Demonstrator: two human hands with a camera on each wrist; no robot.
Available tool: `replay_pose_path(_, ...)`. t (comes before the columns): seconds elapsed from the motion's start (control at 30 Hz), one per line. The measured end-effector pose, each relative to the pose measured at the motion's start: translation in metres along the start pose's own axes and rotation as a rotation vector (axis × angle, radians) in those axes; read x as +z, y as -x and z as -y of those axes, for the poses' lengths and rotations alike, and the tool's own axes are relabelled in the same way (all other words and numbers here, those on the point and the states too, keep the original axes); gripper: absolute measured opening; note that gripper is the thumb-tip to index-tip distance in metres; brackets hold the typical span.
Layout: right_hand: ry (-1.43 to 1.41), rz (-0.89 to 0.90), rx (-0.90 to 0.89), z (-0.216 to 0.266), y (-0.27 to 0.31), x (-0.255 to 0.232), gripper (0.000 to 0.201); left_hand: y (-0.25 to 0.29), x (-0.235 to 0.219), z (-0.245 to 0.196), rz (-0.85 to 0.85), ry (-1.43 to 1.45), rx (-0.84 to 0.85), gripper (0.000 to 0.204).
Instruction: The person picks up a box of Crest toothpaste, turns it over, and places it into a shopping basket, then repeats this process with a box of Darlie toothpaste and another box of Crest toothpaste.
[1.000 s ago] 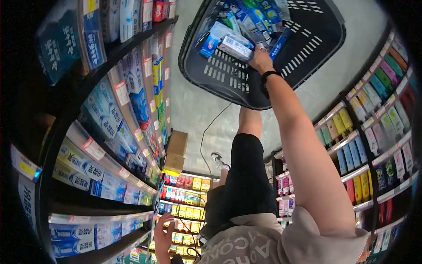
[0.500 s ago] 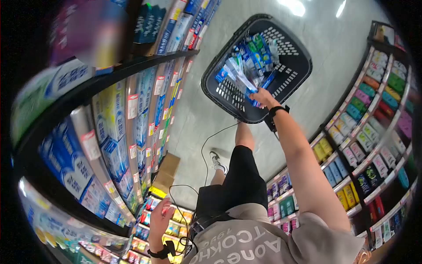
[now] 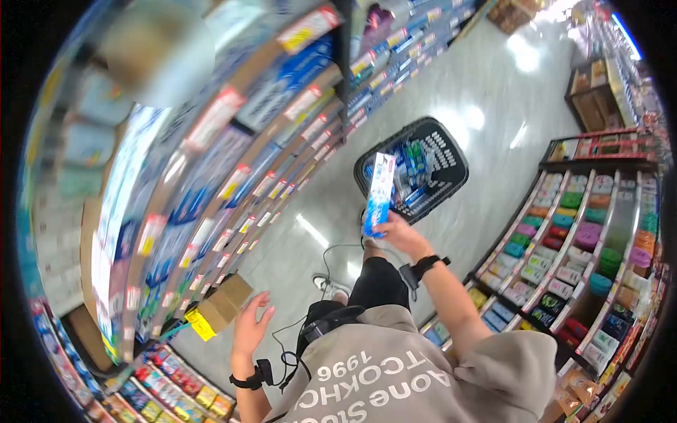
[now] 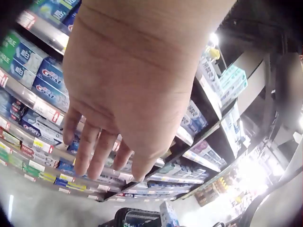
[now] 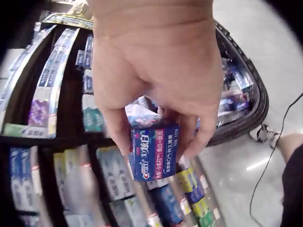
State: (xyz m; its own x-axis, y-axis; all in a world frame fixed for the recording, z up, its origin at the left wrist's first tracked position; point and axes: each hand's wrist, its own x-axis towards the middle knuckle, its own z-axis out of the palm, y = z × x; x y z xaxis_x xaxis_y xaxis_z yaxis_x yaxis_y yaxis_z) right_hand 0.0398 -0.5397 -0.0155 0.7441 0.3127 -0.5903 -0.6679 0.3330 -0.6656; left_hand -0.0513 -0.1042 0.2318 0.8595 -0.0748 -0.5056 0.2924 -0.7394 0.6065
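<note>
My right hand (image 3: pixel 400 236) pinches a long blue-and-white toothpaste box (image 3: pixel 381 192) by one end, above a black plastic shopping basket (image 3: pixel 455 173). In the right wrist view the blue printed end of the box stands out between thumb and fingers. Inside the basket on the floor lies a pile of blue and green packages (image 3: pixel 416 158), partly hidden by the box. My left hand (image 3: pixel 250 326) hangs free at the left of the body, fingers loosely spread. Its palm fills much of the left wrist view, with toothpaste shelves behind it.
Tall shelves of toothpaste boxes (image 3: pixel 261 194) line the left side. On the right stands a shelf of colourful packs (image 3: pixel 557 261). A cardboard box (image 3: pixel 227 303) sits on the floor at the left shelf's end. A thin black cable (image 3: pixel 282 345) hangs by the body.
My right hand has come up out of the basket with the toothpaste box. The head view has turned, and the basket looks smaller and farther off. The left hand stays free.
</note>
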Motion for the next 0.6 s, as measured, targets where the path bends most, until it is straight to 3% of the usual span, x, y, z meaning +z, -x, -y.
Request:
replay_pose_path(0.07, -0.129, -0.003, 0.074, 0.028, 0.031, 0.093, 0.053, 0.022, -0.017, 0.014, -0.069, 0.021, 0.074, 0.044)
replay_pose_path(0.2, -0.066, 0.11, -0.198, 0.037, 0.082, 0.245, 0.045, 0.079, -0.05, 0.035, -0.262, 0.107, 0.207, 0.049)
replay_pose_path(0.3, -0.048, 0.169, -0.359, 0.03, 0.118, 0.33, 0.038, 0.112, -0.065, 0.035, -0.358, 0.164, 0.329, 0.061)
replay_pose_path(0.5, -0.01, 0.185, -0.363, 0.01, 0.192, 0.431, 0.04, 0.145, -0.041, 0.023, -0.555, 0.156, 0.574, 0.111)
replay_pose_path(0.6, 0.185, 0.259, -0.299, -0.014, 0.217, 0.437, 0.046, 0.16, -0.03, 0.036, -0.762, 0.278, 0.686, 0.11)
